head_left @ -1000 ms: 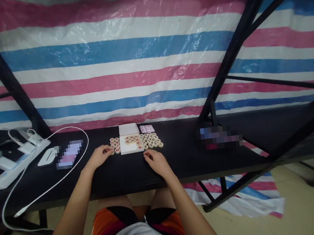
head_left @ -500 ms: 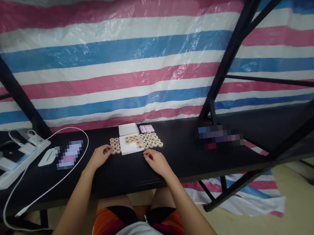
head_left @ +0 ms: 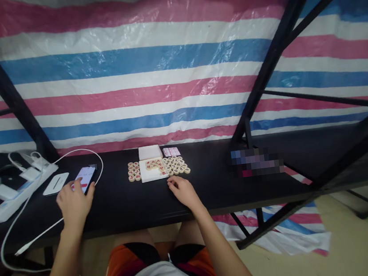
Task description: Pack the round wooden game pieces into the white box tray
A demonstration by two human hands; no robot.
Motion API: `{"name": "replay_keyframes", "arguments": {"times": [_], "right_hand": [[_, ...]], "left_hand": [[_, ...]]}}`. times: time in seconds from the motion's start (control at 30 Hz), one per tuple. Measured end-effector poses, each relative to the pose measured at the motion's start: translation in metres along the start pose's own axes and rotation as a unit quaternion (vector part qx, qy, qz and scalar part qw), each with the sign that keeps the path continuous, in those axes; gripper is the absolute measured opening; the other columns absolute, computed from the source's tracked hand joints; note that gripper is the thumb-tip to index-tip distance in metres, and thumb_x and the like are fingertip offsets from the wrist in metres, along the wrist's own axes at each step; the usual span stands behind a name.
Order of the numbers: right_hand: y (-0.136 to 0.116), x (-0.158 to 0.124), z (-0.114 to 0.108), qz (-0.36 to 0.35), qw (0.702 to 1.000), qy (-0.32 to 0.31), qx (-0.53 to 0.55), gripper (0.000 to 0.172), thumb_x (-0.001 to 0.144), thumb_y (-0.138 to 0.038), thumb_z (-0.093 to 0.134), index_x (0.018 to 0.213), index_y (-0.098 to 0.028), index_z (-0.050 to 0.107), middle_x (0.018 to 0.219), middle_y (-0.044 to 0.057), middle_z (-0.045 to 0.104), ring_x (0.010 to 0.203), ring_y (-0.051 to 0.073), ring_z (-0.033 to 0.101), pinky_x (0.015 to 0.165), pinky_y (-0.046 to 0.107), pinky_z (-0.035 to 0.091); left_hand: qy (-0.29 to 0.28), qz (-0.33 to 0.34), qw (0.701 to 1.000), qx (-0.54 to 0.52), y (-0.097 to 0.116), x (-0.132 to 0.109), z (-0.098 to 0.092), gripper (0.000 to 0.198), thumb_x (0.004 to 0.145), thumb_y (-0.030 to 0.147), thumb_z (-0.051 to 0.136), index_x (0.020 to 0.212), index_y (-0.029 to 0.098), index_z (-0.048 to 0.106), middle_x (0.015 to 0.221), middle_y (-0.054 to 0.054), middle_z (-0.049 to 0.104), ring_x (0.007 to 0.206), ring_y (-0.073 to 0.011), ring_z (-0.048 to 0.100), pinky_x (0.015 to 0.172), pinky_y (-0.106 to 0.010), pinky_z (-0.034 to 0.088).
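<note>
While resting fingertips on the lit phone (head_left: 84, 176), flat on the black table (head_left: 138, 206) well left of the game pieces (head_left: 176, 166), holds the left hand (head_left: 74, 205) loosely spread, gripping nothing. Rests the right hand (head_left: 183, 191) curled, palm down, just before the pieces and white box (head_left: 153, 170), seemingly empty. Could snag the white cable (head_left: 38, 236) beside the phone, dragging it off.

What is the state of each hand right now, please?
Left hand: open, holding nothing, over the lit rectangular smartphone.
Right hand: curled beside round beige game pieces; grip cannot be told.
</note>
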State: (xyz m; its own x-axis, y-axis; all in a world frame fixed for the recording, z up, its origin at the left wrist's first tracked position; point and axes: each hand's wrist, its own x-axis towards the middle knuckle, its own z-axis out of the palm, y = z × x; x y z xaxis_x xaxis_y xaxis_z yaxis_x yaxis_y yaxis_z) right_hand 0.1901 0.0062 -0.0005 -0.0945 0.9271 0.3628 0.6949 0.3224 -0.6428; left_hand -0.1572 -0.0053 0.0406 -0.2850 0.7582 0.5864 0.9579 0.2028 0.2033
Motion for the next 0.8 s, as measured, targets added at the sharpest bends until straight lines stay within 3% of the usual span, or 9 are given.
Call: {"name": "replay_keyframes", "arguments": {"times": [0.23,0.5,0.8], "right_hand": [[0.000,0.000,0.001,0.002,1.000,-0.002,0.002,0.019,0.085,-0.023,0.048,0.093,-0.020,0.065,0.080,0.003,0.066,0.077,0.016,0.061,0.074,0.026,0.043],[0.000,0.000,0.001,-0.001,1.000,0.002,0.005,0.020,0.085,-0.023,0.048,0.093,-0.020,0.066,0.079,0.002,0.066,0.075,0.015,0.060,0.073,0.025,0.042],[-0.001,0.000,-0.001,0.000,1.000,0.006,0.000,0.018,0.085,-0.022,0.049,0.091,-0.020,0.066,0.078,0.002,0.066,0.075,0.015,0.060,0.071,0.024,0.040]], "left_hand": [[-0.069,-0.036,0.996,0.040,-0.015,-0.004,0.015,0.063,0.083,0.051,0.044,0.128,0.008,0.048,0.133,-0.028,0.040,0.125,-0.0422,0.037,0.098,-0.054,0.032],[-0.135,-0.070,0.987,0.046,-0.020,0.000,0.019,0.067,0.084,0.056,0.038,0.131,0.010,0.048,0.141,-0.027,0.034,0.132,-0.0422,0.028,0.102,-0.056,0.029],[-0.154,-0.074,0.983,0.066,-0.019,0.002,0.021,0.068,0.086,0.055,0.036,0.135,0.009,0.045,0.141,-0.028,0.033,0.132,-0.0412,0.032,0.103,-0.053,0.029]]}}
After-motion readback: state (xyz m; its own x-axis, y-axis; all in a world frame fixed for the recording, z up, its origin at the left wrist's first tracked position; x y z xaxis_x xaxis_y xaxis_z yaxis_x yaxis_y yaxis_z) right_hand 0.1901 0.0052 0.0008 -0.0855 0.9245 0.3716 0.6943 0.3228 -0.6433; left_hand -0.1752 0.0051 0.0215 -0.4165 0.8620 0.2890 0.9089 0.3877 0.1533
